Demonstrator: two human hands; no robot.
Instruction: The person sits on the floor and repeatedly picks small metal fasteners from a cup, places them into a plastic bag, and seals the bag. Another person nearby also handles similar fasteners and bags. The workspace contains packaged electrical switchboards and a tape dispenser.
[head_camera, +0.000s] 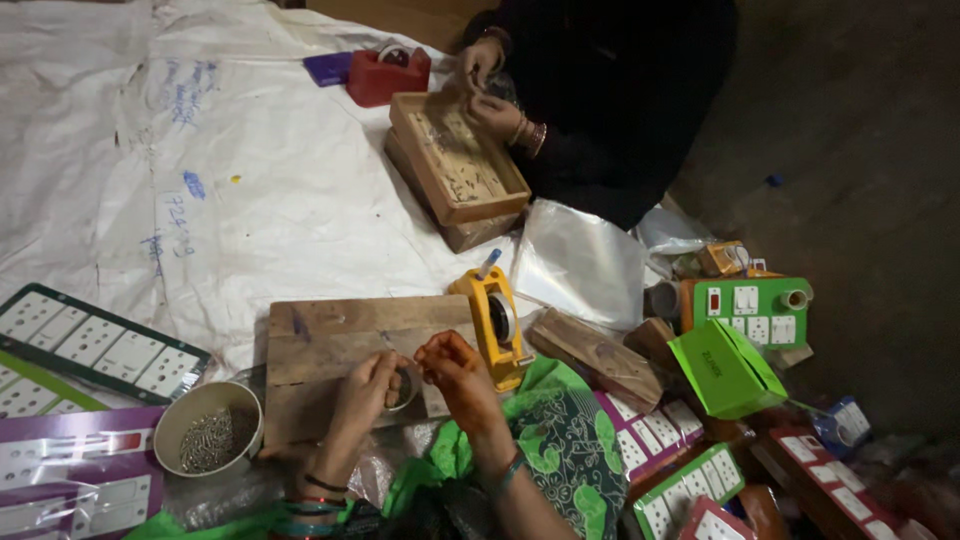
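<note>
My left hand (366, 397) and my right hand (453, 372) meet over the near edge of a wooden board (330, 345). Both hands have their fingers pinched around a small round metal part (404, 387) held between them. A round tin of small metal screws (208, 428) stands just left of my left wrist. A yellow tape dispenser (496, 317) rests at the board's right end, close to my right hand.
Across the white sheet (200, 150) another person in dark clothes works with both hands (490, 90) over a wooden tray (458, 157). A red holder (388, 72) lies beyond it. Switch panels (95, 345) lie left; green boxes (722, 368) and boards right.
</note>
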